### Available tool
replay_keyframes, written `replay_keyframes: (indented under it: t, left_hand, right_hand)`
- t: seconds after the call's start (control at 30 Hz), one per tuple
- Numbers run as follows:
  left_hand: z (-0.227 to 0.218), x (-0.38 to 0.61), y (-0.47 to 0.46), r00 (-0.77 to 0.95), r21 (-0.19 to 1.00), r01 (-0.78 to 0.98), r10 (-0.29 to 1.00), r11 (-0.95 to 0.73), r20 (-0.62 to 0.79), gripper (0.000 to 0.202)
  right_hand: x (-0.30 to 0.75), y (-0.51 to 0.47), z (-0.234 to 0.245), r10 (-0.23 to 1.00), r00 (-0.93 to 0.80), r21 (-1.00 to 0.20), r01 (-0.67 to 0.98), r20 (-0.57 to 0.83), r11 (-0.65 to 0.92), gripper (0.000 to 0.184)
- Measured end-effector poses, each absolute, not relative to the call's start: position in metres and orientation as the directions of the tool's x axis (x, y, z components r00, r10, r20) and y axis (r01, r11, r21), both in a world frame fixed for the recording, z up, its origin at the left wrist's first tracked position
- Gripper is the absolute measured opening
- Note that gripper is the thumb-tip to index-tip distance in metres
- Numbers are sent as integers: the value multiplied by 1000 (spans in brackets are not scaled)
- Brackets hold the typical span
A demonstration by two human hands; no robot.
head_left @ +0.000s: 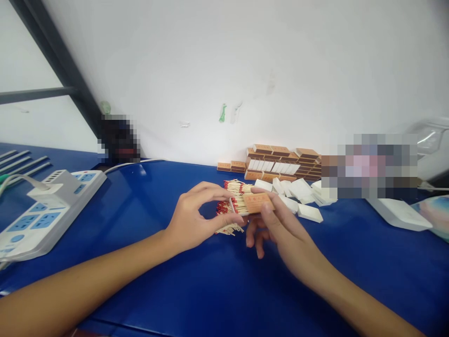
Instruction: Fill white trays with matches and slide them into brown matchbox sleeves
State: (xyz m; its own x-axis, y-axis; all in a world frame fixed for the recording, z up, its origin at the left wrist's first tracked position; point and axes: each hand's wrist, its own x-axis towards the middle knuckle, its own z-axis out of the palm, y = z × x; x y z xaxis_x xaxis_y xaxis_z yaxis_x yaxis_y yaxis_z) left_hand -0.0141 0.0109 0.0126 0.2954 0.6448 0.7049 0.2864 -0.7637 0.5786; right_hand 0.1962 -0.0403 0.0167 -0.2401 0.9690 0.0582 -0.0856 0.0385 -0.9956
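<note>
Between my two hands is a matchbox [257,203] with an orange-brown sleeve. Its white tray sticks out on the left, and red-tipped matches [239,204] show inside it. My left hand [198,210] pinches the tray's left end between thumb and fingers. Around the sleeve's right part, my right hand [280,222] closes with the thumb on top, its lower fingers curled below. Behind and partly under the box, a pile of loose matches [229,229] lies on the blue table [196,290]. The box hides part of this pile.
Several white box trays [301,191] lie scattered behind my right hand. Stacked matchboxes [308,164] stand against the wall, with small ones [223,166] at their left. A white power strip [52,210] with a plugged-in adapter occupies the left side. Two blurred patches hide things at the back.
</note>
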Motion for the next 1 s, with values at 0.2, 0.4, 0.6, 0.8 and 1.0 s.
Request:
replay_keyframes:
  t: [0.2, 0.4, 0.6, 0.8, 1.0]
  left_hand:
    - [10, -16, 12, 411, 580, 227, 617, -782, 671, 55]
    - [6, -19, 15, 447, 556, 261, 609, -789, 655, 53]
    - [21, -23, 33, 416, 564, 364, 671, -741, 613, 34]
    - [30, -36, 126, 419, 422, 617, 731, -664, 538, 25]
    - [4, -23, 175, 407, 474, 645, 794, -600, 452, 14]
  right_hand:
    - [194, -56, 20, 883, -466, -997, -28, -53, -75, 75]
    - [198, -56, 21, 867, -476, -989, 74, -150, -130, 87]
    - [212, -41, 19, 939, -344, -965, 245, 4, 94, 81]
    - [232, -20, 20, 934, -246, -651, 670, 259, 357, 66]
    - [244, -10, 22, 901, -291, -489, 763, 322, 422, 52]
